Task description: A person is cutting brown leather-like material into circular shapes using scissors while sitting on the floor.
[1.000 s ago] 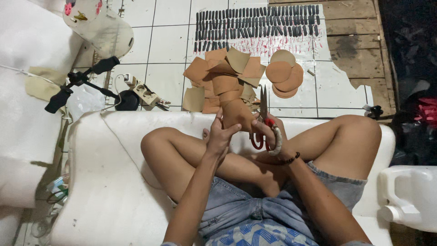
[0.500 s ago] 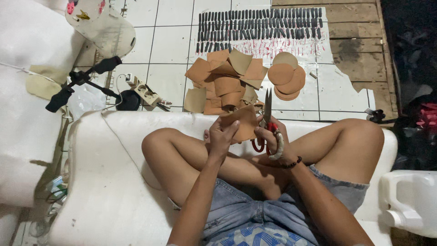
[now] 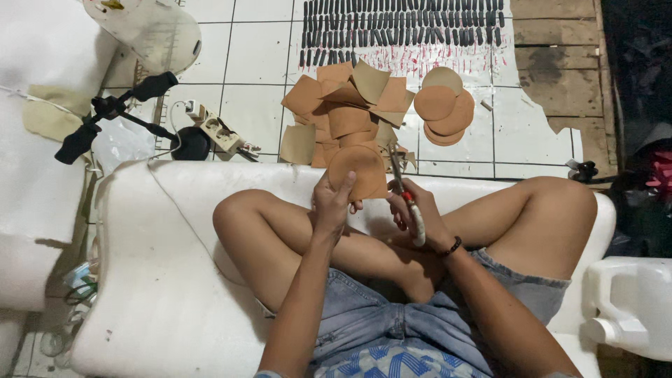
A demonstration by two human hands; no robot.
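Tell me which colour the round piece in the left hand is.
The round piece held by the left hand is tan brown, clearest in the head view.

Soft, even light is falling from above, brightening the white tiles (image 3: 259, 49) and cushion (image 3: 154, 280); the right edge is sinking into darkness, and focus is staying sharp.

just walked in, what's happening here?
A person sits cross-legged on a white cushion, cutting brown sheet material. The left hand holds a nearly round brown piece, and the right hand works scissors at its right edge. On the tiled floor ahead lie a heap of square brown sheets and, to its right, a stack of finished round discs. Rows of small dark pieces lie beyond them.
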